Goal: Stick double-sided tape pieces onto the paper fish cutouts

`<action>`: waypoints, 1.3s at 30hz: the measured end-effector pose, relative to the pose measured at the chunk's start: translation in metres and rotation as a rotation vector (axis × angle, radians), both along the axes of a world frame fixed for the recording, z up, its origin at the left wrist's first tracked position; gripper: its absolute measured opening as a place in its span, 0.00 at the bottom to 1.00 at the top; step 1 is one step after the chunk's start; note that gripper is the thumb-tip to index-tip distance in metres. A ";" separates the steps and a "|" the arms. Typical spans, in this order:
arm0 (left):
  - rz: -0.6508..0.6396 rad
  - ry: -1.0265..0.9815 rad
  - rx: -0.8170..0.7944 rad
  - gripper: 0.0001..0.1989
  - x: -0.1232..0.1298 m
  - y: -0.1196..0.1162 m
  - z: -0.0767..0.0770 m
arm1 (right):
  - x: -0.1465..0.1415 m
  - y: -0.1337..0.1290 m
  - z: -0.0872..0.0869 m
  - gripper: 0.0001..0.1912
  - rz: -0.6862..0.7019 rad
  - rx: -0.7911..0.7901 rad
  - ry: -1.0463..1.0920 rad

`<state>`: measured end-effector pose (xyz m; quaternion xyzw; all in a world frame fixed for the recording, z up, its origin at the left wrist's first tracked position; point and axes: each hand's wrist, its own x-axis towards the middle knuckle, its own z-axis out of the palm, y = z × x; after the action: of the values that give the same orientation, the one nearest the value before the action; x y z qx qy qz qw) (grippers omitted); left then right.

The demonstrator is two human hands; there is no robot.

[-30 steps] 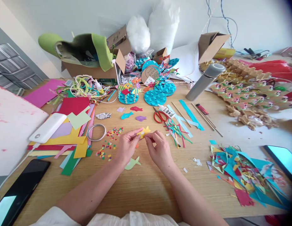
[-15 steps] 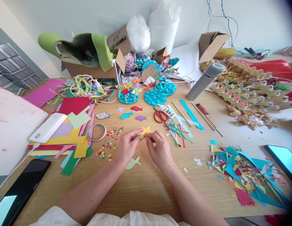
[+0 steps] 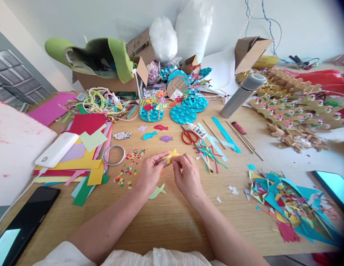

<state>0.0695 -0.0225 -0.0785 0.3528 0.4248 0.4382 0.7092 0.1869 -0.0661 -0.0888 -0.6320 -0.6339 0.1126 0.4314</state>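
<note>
Fingers of our left hand (image 3: 149,171) pinch the left end of a yellow paper shape (image 3: 174,152), with the thumb on it. It is held up over the tabletop (image 3: 161,229), between our two hands. Fingers of our right hand (image 3: 188,175) are curled at its lower right edge, with the tips close together, but we cannot tell if they pinch it too.

Far on our left we see a black phone (image 3: 24,218). Next comes a white box with a cord (image 3: 57,149), lying partly on a messy pile of colored paper (image 3: 91,123). A roll of tape (image 3: 105,159) rests at the pile's right side. Then we have tiny bright paper bits (image 3: 135,154) just left of our left hand. A light green paper fish (image 3: 158,191) lies partly hidden behind our left wrist. Past our hands, a blue paper fish (image 3: 149,135), a red paper fish (image 3: 161,127) and a purple paper fish (image 3: 167,139) lie flat, near each other. To the right of them are red scissors (image 3: 190,138), just beside a white glue bottle (image 3: 199,130). Thin paper strips (image 3: 209,155) lie below the glue. Farther right we see a tall gray bottle (image 3: 240,98), and then a big heap of paper scraps (image 3: 285,201).
</note>
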 end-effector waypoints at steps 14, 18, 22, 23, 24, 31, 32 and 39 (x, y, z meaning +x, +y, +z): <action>0.033 -0.068 -0.144 0.18 0.001 0.001 0.003 | -0.003 -0.001 0.001 0.09 0.002 -0.012 0.005; 0.038 -0.090 -0.152 0.17 0.001 0.000 0.004 | -0.003 -0.001 0.000 0.09 -0.001 -0.010 0.009; 0.041 -0.078 -0.159 0.18 0.001 0.000 0.002 | -0.003 -0.001 0.000 0.09 0.004 -0.009 0.003; 0.043 -0.073 -0.158 0.18 0.001 0.001 0.001 | -0.003 -0.001 0.000 0.09 0.007 -0.008 0.001; 0.042 -0.068 -0.157 0.18 0.001 0.001 0.000 | -0.003 -0.001 0.000 0.09 0.008 -0.006 -0.001; 0.034 -0.069 -0.165 0.18 0.001 0.001 -0.001 | -0.003 -0.001 0.000 0.09 -0.009 -0.028 0.034; 0.034 -0.072 -0.168 0.18 0.001 0.000 0.000 | -0.003 -0.001 0.000 0.09 -0.013 -0.031 0.039; 0.045 -0.069 -0.167 0.18 0.002 0.000 -0.001 | -0.002 0.000 0.000 0.08 -0.005 -0.041 0.032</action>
<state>0.0712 -0.0224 -0.0796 0.2677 0.4429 0.4289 0.7404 0.1848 -0.0664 -0.0893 -0.6404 -0.6228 0.1346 0.4289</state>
